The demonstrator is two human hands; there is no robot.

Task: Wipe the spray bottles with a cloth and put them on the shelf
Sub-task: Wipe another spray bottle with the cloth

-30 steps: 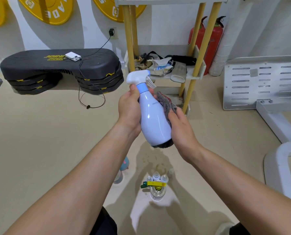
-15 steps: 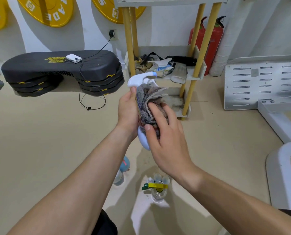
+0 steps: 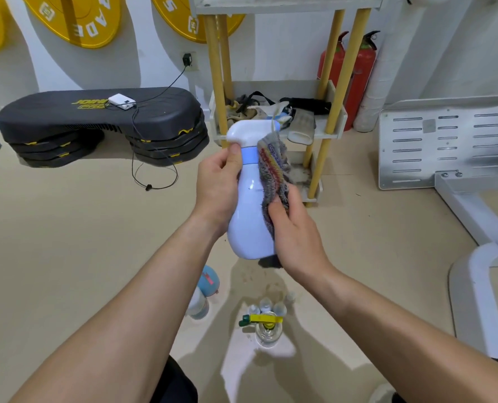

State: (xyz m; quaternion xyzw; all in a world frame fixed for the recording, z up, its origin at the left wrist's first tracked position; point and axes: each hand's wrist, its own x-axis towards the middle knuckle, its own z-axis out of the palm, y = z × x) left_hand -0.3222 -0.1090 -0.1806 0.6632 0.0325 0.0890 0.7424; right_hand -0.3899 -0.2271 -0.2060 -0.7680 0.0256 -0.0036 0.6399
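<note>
shifted from the front, the cloth [image 3: 272, 170] now lies along the right side of the white spray bottle [image 3: 249, 216], pinched there by the right hand [image 3: 295, 231]. the left hand [image 3: 217, 187] grips the neck. bottle is upright in mid-air, nearer than the yellow-legged shelf [image 3: 337, 123]; more bottles [image 3: 266, 327] stand on the floor [image 3: 96, 242] below.

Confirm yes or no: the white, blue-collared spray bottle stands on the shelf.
No: the left hand holds the white spray bottle mid-air while the right hand presses a striped cloth on it.
</note>
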